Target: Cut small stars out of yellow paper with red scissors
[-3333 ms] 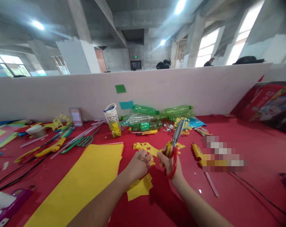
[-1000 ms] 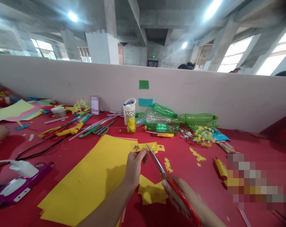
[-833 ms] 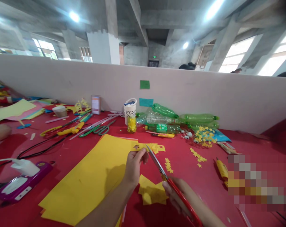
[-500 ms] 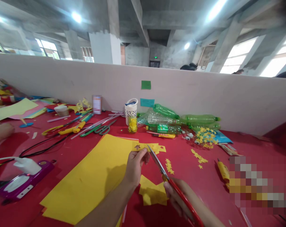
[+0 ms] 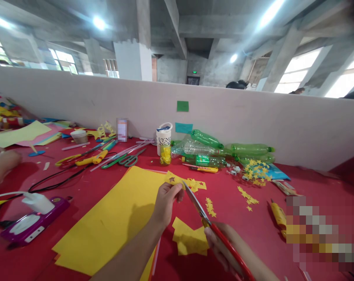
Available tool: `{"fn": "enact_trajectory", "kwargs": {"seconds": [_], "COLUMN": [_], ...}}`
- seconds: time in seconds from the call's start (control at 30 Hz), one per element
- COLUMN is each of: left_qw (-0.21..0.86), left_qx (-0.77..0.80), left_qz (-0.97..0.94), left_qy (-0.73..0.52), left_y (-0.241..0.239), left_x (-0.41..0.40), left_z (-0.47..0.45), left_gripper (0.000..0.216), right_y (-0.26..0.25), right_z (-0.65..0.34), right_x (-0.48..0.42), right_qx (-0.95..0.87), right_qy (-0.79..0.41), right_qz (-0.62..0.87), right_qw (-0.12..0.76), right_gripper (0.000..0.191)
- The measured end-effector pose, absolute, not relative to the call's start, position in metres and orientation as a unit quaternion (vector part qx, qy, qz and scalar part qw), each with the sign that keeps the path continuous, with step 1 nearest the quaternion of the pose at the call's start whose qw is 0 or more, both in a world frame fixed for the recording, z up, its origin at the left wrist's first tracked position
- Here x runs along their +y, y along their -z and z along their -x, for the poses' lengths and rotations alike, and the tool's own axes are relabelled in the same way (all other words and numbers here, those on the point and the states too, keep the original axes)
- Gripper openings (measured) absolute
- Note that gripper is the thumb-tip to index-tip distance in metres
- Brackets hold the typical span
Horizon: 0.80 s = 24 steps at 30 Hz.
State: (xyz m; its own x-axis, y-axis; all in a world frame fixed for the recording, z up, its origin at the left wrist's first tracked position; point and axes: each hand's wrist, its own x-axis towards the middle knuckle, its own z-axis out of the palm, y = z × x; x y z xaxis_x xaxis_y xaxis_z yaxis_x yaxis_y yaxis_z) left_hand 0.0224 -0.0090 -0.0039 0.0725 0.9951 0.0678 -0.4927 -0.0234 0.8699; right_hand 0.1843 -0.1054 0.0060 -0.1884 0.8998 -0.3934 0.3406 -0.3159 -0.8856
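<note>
My left hand pinches a strip of yellow paper that has a star-shaped hole in it. Wrapped round the red handles of a pair of scissors is my right hand. The blade tips point up and left, close to the paper and my left fingertips. Whether the blades touch the paper I cannot tell. Beyond the tips lie yellow scraps with star cut-outs. Small yellow paper stars lie right of the blades. Below are cut yellow pieces, and a stack of yellow sheets spreads under my left forearm.
Green plastic bottles lie along the partition, beside a white cup. Another pile of stars and a yellow glue gun are at right. On the left are a purple power strip, cables and another person's hand.
The view has shifted slightly, so everything appears a little further right. The paper strip in my left hand has tilted a little. Both hands keep nearly the same place and grip.
</note>
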Motion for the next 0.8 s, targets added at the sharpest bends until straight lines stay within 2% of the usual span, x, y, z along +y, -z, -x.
{"fn": "enact_trajectory", "kwargs": {"seconds": [0.2,0.8], "left_qw": [0.612,0.611], "left_qx": [0.327,0.324], "left_qz": [-0.403,-0.399], "left_qy": [-0.597,-0.602], "left_y": [0.004,0.006], "left_x": [-0.008,-0.007], "left_z": [-0.022,-0.020], "left_gripper": [0.024,0.021], "right_y": [-0.021,-0.018], "right_z": [-0.180,-0.183], "right_x": [-0.108,-0.105], "right_qx": [-0.533,-0.549], "right_qy": [-0.551,-0.552], "right_qz": [0.595,0.576], "right_qw": [0.240,0.248], "right_gripper": [0.053,0.046]}}
